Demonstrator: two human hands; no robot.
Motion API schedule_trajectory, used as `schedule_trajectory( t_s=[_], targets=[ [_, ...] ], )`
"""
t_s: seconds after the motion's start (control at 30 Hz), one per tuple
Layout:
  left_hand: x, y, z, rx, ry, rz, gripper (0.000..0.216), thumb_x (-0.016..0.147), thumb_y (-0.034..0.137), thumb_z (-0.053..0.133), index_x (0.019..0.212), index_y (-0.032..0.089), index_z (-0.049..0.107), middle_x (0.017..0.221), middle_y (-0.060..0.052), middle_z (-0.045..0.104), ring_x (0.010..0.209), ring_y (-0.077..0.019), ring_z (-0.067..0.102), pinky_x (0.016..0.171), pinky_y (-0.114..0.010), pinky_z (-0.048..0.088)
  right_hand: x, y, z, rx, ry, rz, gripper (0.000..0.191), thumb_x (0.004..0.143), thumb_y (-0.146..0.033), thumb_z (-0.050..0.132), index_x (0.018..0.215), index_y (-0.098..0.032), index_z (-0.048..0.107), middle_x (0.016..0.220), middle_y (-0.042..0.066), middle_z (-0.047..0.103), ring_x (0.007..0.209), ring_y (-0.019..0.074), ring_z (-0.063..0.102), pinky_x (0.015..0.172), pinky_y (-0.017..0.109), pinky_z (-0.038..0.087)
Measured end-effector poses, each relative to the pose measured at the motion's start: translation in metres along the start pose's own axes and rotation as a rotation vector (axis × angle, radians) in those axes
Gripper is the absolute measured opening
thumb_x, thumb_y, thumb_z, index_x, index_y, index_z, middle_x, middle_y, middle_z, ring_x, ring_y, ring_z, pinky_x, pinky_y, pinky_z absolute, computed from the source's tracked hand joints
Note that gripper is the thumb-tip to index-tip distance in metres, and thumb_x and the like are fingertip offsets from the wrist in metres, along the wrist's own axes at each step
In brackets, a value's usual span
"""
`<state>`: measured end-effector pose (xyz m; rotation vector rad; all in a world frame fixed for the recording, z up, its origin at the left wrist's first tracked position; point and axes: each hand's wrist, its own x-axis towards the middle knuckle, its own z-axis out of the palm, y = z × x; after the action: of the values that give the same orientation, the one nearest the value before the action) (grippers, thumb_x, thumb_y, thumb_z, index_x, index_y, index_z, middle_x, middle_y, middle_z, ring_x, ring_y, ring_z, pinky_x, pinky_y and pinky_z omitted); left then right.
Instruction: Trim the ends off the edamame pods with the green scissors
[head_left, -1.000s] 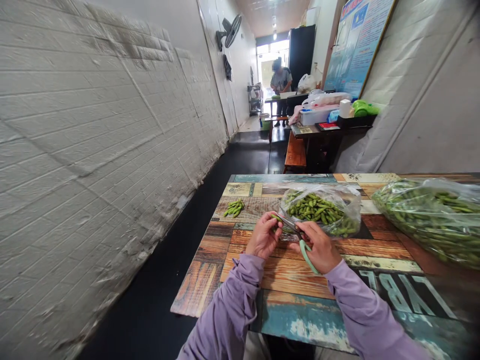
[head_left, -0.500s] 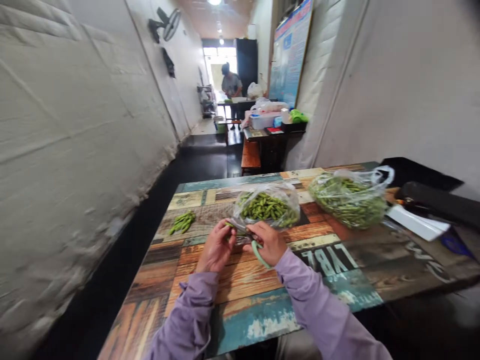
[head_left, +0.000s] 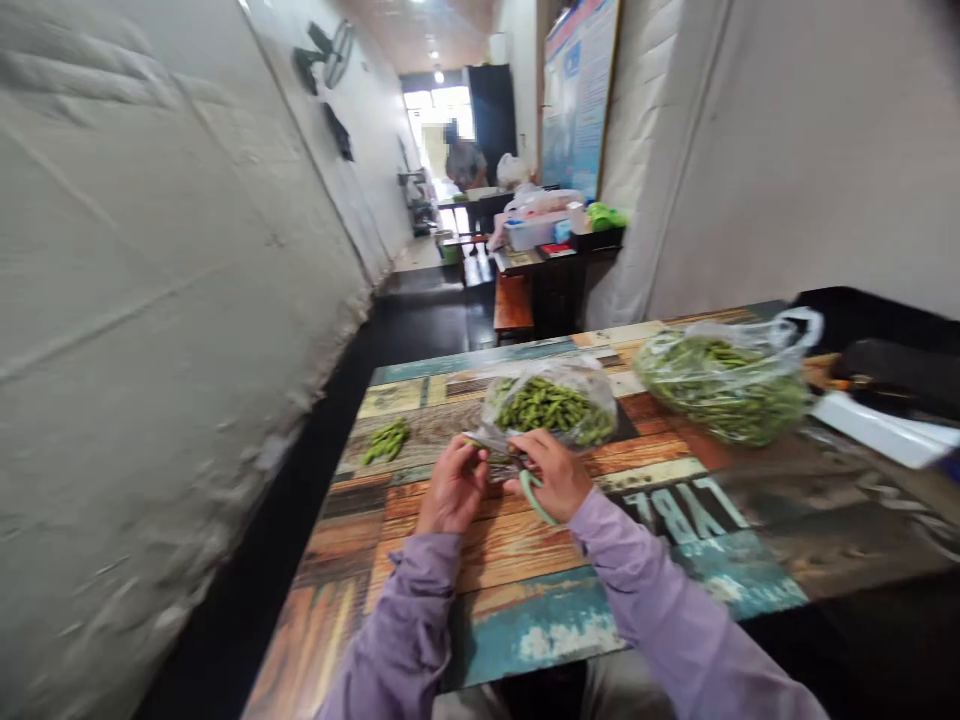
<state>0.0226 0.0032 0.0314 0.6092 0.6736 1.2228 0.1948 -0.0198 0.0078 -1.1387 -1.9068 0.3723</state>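
Green pods [head_left: 385, 441] lie in a small loose pile at left on the wood-print table [head_left: 502, 550], well apart from the bags, probably so they don't mix with the rest. Left hand [head_left: 454, 488] next: thumb and fingertips pinched nearly closed on one pod [head_left: 472, 441], tip poking out towards the scissors, likely held at the end to leave the other part free. Scissors [head_left: 529, 490], green handle, sit between the hands, blades pointing at the pod; blur, cannot tell how wide the blades stand. Right hand [head_left: 553, 477] has its fingers curled round the handle, palm down, grip looks firm enough to steer the blades from the side. Open bag [head_left: 601, 385], clear plastic, lies just beyond both hands, mouth spread wide with pods showing, presumably for short reach. Farther right, full bag [head_left: 739, 382], packed with more pods, handles up, set aside near the wall side, seemingly to keep the working spot free. Far right, white object [head_left: 885, 428], too blurred to name, out of the hands' way
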Motion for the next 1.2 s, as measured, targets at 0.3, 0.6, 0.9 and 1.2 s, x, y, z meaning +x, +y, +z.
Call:
schedule_trajectory(
  t_s=[0.3,0.6,0.9,1.2],
  targets=[
    [-0.005,-0.009,-0.003,-0.015,-0.010,0.014,0.030,0.061,0.011,0.075,0.082,0.015,0.054,0.077,0.001,0.056,0.060,-0.0044,0.053,0.047,-0.012,0.039,-0.006,0.008,0.006,-0.046,-0.039,-0.089,0.053,0.071,-0.031,0.070,0.120,-0.022,0.053,0.109,0.009,0.056,0.095,0.0240,0.058,0.082,0.040,0.052],
    [-0.005,-0.010,-0.004,-0.051,-0.032,0.041,0.028,0.060,0.013,0.077,0.077,0.013,0.054,0.074,0.001,0.057,0.058,-0.0041,0.051,0.044,-0.013,0.033,-0.007,0.009,0.006,-0.085,-0.023,-0.119,0.053,0.071,-0.033,0.068,0.121,-0.021,0.053,0.111,0.010,0.056,0.098,0.0249,0.057,0.085,0.040,0.050],
    [-0.007,-0.010,-0.002,-0.026,-0.030,0.048,0.029,0.059,0.015,0.079,0.075,0.013,0.055,0.073,0.001,0.055,0.057,-0.0035,0.050,0.046,-0.013,0.033,-0.008,0.010,0.008,-0.054,-0.043,-0.126,0.050,0.074,-0.029,0.064,0.122,-0.021,0.053,0.111,0.010,0.056,0.098,0.0242,0.058,0.084,0.038,0.051],
    [-0.007,-0.008,0.000,-0.012,-0.039,0.065,0.032,0.056,0.018,0.080,0.075,0.013,0.054,0.072,0.001,0.056,0.053,-0.0036,0.048,0.044,-0.014,0.031,-0.009,0.014,0.009,0.006,-0.062,-0.113,0.053,0.073,-0.033,0.067,0.122,-0.022,0.052,0.109,0.010,0.055,0.097,0.0241,0.057,0.083,0.040,0.051]
  ],
)
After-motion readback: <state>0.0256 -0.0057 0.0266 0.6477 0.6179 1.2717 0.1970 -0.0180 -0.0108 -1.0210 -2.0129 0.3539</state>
